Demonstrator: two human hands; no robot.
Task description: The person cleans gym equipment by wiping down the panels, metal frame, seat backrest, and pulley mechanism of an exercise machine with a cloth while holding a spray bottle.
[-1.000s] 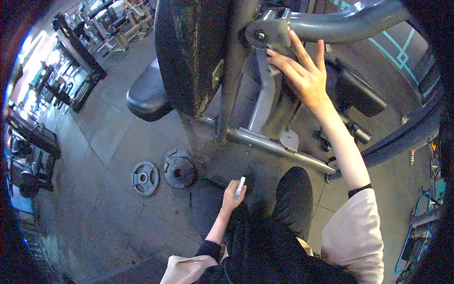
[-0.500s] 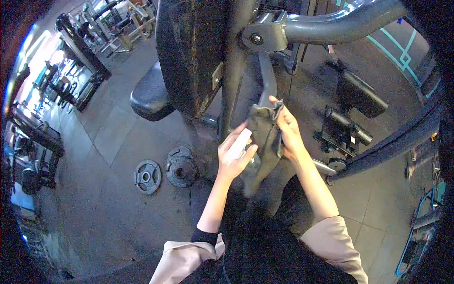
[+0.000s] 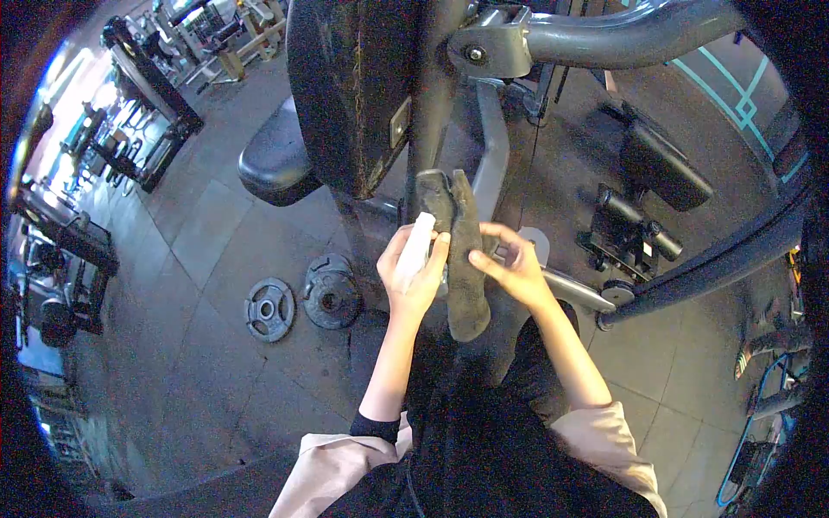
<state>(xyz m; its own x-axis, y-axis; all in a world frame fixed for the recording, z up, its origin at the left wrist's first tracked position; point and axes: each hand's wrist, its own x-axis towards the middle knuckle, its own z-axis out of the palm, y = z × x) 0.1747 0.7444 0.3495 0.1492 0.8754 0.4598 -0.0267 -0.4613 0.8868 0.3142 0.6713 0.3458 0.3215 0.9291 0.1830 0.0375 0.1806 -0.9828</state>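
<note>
My left hand [image 3: 409,274] is closed around a white spray bottle [image 3: 418,246], of which mostly the white top shows; the rest is hidden by the palm and the cloth. A dark grey cloth [image 3: 467,276], folded into a long strip, hangs upright between my hands. My left thumb and fingertips touch its left edge. From the other side, my right hand [image 3: 515,266] pinches the cloth, thumb in front and fingers partly behind it.
Just ahead stands a grey machine frame [image 3: 492,47] with a worn black pad [image 3: 332,104] and a seat [image 3: 278,160]. Weight plates [image 3: 269,309] lie on the tiled floor at left. Padded rollers [image 3: 661,164] and a slanting bar [image 3: 717,246] are at right.
The crumpled cloth has been straightened into a long folded strip. My right hand has moved down along it, and my left hand has shifted slightly left with the spray bottle.
</note>
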